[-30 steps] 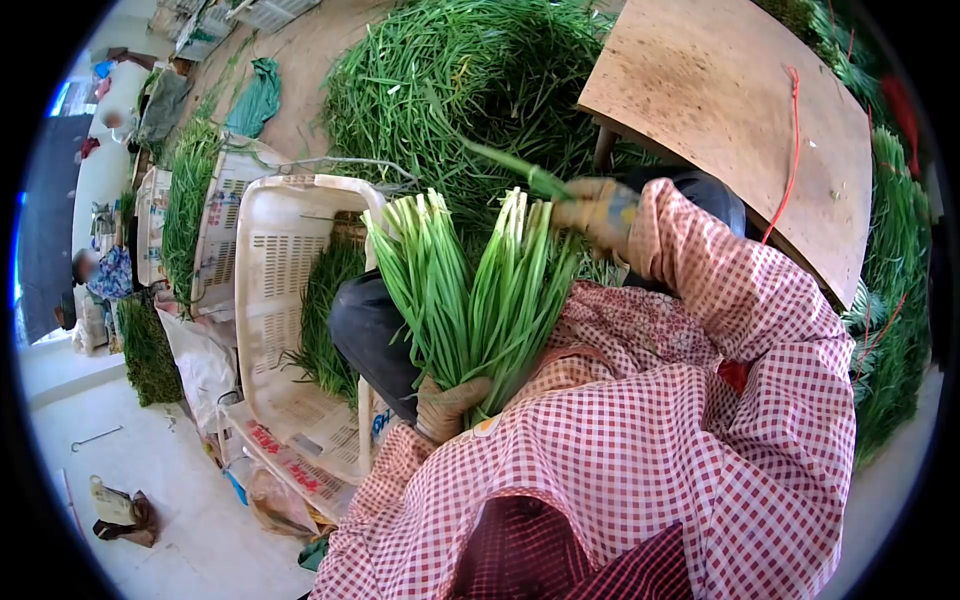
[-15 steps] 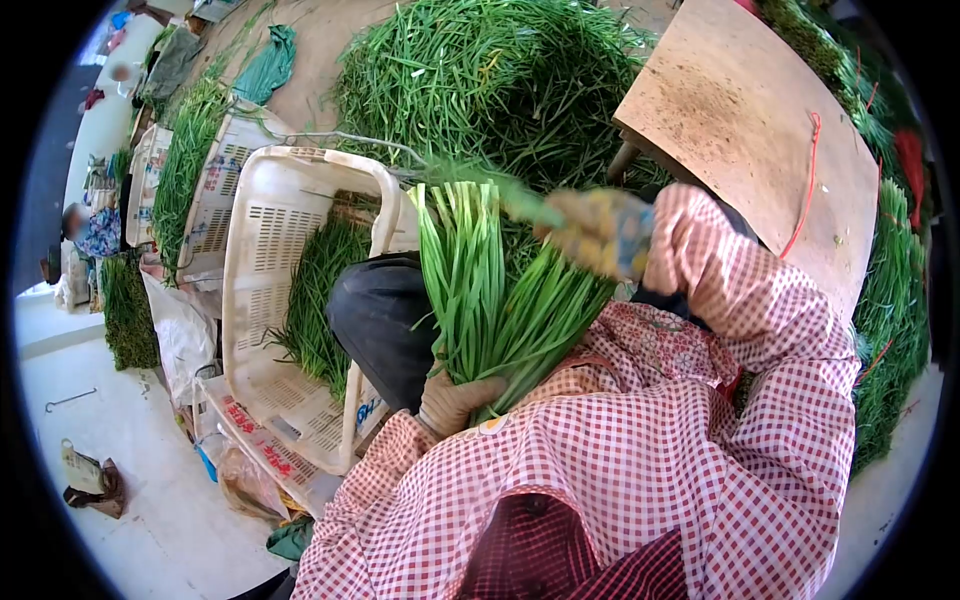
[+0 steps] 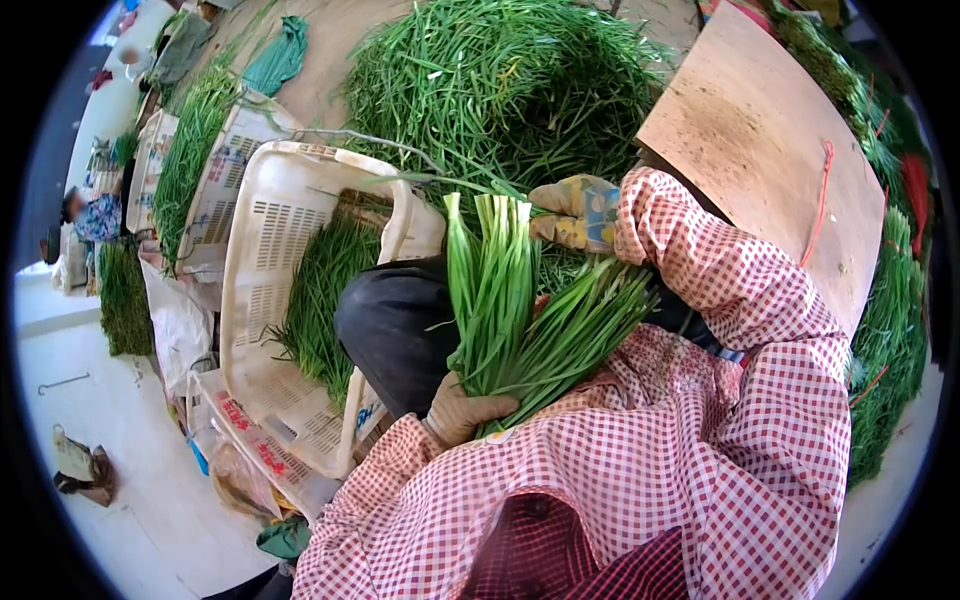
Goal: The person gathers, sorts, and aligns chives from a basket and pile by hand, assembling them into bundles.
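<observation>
A bunch of garlic chives (image 3: 495, 300) fans out in front of my chest, pale cut ends at the top and leaves spreading down and right. My left hand (image 3: 465, 410), in a beige glove, is wrapped round its lower part. Beside the pale ends is my right hand (image 3: 578, 212), in a yellow and blue patterned glove. Its fingers are closed together, with green blades at the fingertips; exactly how many they pinch is hidden. Just beyond both hands lies a large heap of loose chives (image 3: 480, 90).
At my left, a white plastic basket (image 3: 262, 230) lies tilted with chives inside. A wooden board (image 3: 740, 130) with a red tie (image 3: 822, 205) stands at the right, with stacked chives (image 3: 890, 350) past it. Another person (image 3: 100, 222) is at the far left.
My right hand was blurred, sweeping a green tuft beside the stem ends; now it is still, closer to them. The bunch has shifted right in view, my left hand still gripping it.
</observation>
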{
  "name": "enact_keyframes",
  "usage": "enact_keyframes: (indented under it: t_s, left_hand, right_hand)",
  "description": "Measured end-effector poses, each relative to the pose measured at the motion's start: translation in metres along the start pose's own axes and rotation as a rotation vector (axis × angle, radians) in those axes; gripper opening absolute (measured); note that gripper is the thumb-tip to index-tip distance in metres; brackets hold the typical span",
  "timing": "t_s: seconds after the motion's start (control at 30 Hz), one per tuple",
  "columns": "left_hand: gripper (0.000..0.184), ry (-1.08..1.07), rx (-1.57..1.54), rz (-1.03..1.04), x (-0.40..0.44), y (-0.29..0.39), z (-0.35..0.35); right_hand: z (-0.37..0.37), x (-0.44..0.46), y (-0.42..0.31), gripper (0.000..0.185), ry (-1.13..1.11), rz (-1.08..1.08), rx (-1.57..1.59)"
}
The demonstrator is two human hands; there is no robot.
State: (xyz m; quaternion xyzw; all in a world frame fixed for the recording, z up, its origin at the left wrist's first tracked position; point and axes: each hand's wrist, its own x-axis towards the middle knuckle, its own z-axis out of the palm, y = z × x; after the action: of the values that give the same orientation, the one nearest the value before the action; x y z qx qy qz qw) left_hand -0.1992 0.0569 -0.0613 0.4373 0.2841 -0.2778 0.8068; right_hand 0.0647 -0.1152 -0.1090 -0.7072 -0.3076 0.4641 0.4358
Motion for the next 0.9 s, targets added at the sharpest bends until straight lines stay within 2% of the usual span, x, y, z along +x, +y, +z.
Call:
enact_keyframes:
  t_s: [0.03,0.1,0.13,0.17,0.23,0.3,0.37,0.4,0.43,0.47,0.5,0.53,0.57,0.63,0.7,0.73,0.77,0.83,0.9]
  left_hand:
    - [0.062,0.004,-0.013,0.004,-0.003,0.003,0.003]
    - [0.066,0.083,0.063,0.017,-0.006,0.008,0.010]
    - [0.066,0.084,0.052,0.021,-0.005,0.004,0.008]
    - [0.069,0.105,0.061,0.069,-0.003,-0.002,0.006]
    - [0.072,0.132,0.063,0.115,-0.002,-0.004,0.005]
    - [0.076,0.175,0.107,0.049,-0.002,0.002,0.009]
    - [0.076,0.172,0.092,0.079,0.002,0.000,0.007]
    - [0.077,0.172,0.088,0.105,0.004,-0.001,0.006]
    - [0.077,0.168,0.083,0.095,0.003,0.000,0.005]
    - [0.073,0.187,0.069,0.071,-0.003,0.004,0.007]
    - [0.070,0.205,0.055,0.047,-0.003,0.006,0.007]
    - [0.069,0.204,-0.007,0.093,-0.003,0.005,0.009]
    - [0.069,0.196,-0.008,0.077,-0.004,0.004,0.009]
    - [0.067,0.261,0.086,0.036,-0.008,0.004,0.004]
    - [0.064,0.208,0.135,0.065,-0.007,-0.010,-0.010]
    - [0.063,0.195,0.115,0.052,-0.006,-0.015,-0.016]
    - [0.063,0.182,0.092,0.042,-0.003,-0.012,-0.013]
    - [0.063,0.155,0.061,0.103,-0.001,-0.008,-0.007]
    - [0.064,0.134,-0.014,0.090,-0.002,-0.006,-0.007]
  right_hand:
    - [0.003,-0.006,-0.014,0.026,0.054,-0.067,-0.184]
    - [-0.006,-0.007,-0.044,0.023,0.145,0.049,-0.189]
    - [-0.023,-0.009,-0.065,0.025,0.205,0.032,-0.402]
    - [-0.036,0.000,-0.069,0.027,0.352,0.075,-0.011]
    - [-0.062,0.020,-0.077,0.031,0.713,-0.066,0.871]
    - [-0.096,0.011,-0.117,0.056,0.899,-0.045,0.008]
    - [-0.124,0.035,-0.095,0.012,1.320,-0.454,-0.541]
    - [-0.134,0.060,-0.071,0.033,1.153,-0.275,-0.199]
    - [-0.118,0.050,-0.075,0.051,0.939,0.100,-0.577]
    - [-0.102,0.040,-0.080,0.069,0.627,0.358,-0.991]
    - [-0.086,0.029,-0.083,0.069,0.352,0.480,-1.093]
    - [-0.087,0.020,-0.075,0.064,0.174,0.396,-0.898]
    - [-0.081,0.010,-0.072,0.054,0.168,0.355,-0.739]
    - [-0.073,-0.018,-0.052,0.048,0.338,0.440,-0.174]
    - [-0.076,-0.050,-0.026,0.049,0.291,0.348,0.059]
    - [-0.071,-0.067,-0.017,0.059,0.217,0.251,0.352]
    - [-0.062,-0.078,-0.017,0.064,0.173,0.286,0.439]
    - [-0.042,-0.096,-0.021,0.061,0.046,0.270,0.382]
    - [-0.022,-0.086,-0.016,0.053,0.096,0.224,0.088]
